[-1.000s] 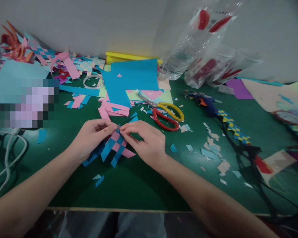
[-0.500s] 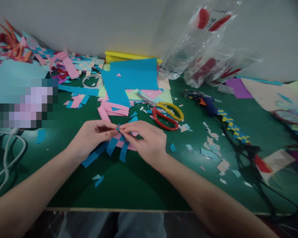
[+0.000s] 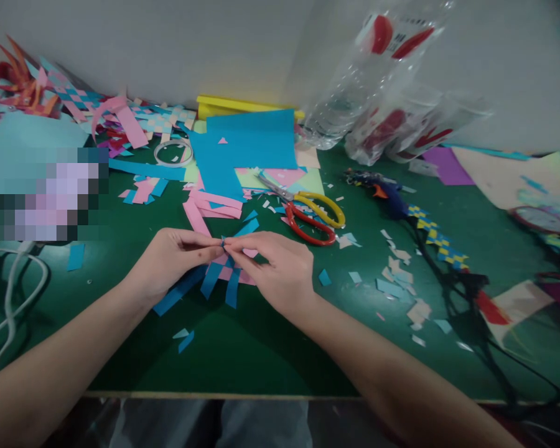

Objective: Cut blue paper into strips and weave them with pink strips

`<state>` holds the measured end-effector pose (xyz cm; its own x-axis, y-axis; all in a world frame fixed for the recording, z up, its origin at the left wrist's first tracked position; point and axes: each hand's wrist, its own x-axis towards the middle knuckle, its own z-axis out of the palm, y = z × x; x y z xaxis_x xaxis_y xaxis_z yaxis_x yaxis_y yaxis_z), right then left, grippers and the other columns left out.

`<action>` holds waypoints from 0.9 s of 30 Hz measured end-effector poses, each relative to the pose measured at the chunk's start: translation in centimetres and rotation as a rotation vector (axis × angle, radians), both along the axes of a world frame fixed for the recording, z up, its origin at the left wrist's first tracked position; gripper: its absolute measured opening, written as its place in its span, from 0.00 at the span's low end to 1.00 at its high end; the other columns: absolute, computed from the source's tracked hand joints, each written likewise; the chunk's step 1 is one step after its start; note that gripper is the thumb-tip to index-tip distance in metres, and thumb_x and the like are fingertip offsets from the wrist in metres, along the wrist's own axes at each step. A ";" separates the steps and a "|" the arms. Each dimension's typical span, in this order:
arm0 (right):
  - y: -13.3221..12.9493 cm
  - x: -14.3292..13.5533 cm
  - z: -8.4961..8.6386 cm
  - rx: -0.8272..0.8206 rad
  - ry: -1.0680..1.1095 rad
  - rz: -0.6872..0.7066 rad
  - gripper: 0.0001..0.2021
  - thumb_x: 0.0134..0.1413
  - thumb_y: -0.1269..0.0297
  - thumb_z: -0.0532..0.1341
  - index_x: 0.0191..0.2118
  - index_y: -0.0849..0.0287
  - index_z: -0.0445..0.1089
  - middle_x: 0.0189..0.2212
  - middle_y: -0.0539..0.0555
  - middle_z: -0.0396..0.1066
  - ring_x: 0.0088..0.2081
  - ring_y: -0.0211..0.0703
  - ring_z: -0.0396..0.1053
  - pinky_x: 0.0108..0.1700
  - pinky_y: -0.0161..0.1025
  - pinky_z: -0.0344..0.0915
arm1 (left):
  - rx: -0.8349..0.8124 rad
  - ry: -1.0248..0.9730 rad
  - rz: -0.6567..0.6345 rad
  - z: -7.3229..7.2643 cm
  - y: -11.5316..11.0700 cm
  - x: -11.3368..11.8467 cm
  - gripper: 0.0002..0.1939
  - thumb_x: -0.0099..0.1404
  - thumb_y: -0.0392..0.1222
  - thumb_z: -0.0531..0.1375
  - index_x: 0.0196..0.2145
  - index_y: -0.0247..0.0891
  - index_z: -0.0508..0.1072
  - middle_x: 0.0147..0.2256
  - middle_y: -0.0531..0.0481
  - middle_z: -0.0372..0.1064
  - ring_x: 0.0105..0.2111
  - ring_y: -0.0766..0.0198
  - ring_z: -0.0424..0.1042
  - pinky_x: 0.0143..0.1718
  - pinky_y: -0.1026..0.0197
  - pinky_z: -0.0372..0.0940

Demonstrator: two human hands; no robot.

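Observation:
My left hand [image 3: 182,255] and my right hand [image 3: 273,264] meet fingertip to fingertip over a small weave of blue and pink paper strips [image 3: 224,271]. Both are closed in a pinch on a blue paper strip [image 3: 223,243], of which only a sliver shows between the fingers. Loose blue strip ends spread from the weave toward me, and another sticks out behind my right fingers. Part of the weave is hidden beneath the hands. Pink strips [image 3: 214,204] lie just behind them.
Scissors with red and yellow handles [image 3: 315,214] lie behind my right hand. Blue paper [image 3: 256,140], a tape roll [image 3: 173,152] and paper scraps [image 3: 396,274] are spread about. A plastic bottle [image 3: 340,106] leans at the wall. A white cable [image 3: 12,311] runs at left.
My pinched fingertips have come down slightly toward me, and less of the blue strip shows between them. The things on the table stay as they were.

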<state>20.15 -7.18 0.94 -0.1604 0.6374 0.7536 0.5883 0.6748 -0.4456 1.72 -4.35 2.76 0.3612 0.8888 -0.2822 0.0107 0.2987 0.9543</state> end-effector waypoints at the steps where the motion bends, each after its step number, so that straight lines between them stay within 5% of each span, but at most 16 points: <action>1: -0.1 0.0 0.1 -0.014 0.001 -0.006 0.05 0.57 0.73 0.64 0.34 0.56 0.76 0.31 0.50 0.82 0.33 0.40 0.79 0.36 0.36 0.75 | 0.003 0.004 0.000 0.0 0.0 0.0 0.13 0.50 0.44 0.74 0.35 0.40 0.84 0.34 0.46 0.81 0.37 0.59 0.79 0.45 0.59 0.72; 27: -0.4 -0.4 0.5 -0.131 0.009 -0.069 0.06 0.58 0.70 0.64 0.37 0.55 0.79 0.32 0.50 0.82 0.33 0.40 0.79 0.36 0.36 0.75 | 0.110 0.071 0.013 0.2 -0.3 0.2 0.10 0.52 0.46 0.73 0.31 0.39 0.84 0.33 0.46 0.80 0.37 0.58 0.78 0.41 0.61 0.71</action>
